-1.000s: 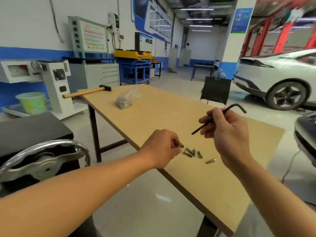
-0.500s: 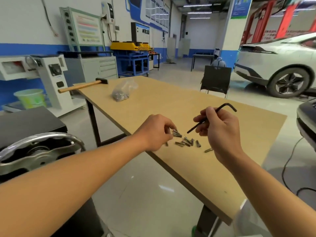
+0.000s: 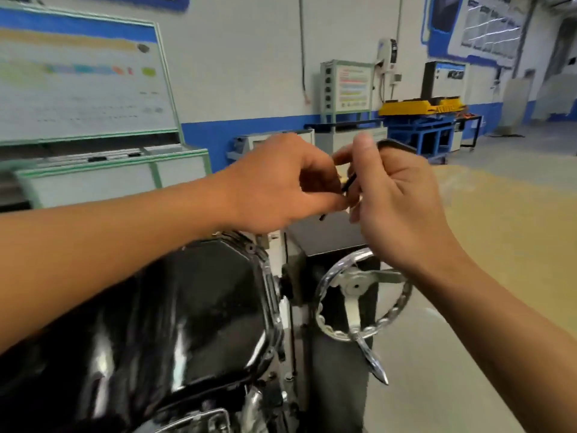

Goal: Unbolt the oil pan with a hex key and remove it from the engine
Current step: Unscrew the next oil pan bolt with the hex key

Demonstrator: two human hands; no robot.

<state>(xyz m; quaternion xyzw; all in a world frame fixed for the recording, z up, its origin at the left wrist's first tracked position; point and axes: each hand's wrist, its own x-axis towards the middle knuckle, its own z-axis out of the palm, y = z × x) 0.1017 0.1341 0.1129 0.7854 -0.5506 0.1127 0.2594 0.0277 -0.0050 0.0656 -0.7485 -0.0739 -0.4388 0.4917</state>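
Above pan (image 3: 203,307), toward 12 o'clock: pinching hex key (image 3: 348,186) with left hand (image 3: 274,189), clasping its bent end with right hand (image 3: 402,207).

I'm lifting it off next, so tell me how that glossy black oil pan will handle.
The glossy black oil pan looks like rigid pressed metal: probably stiff, not floppy. Its shiny surface may prove slippery. It is broad, so likely awkward and fairly heavy to lift.
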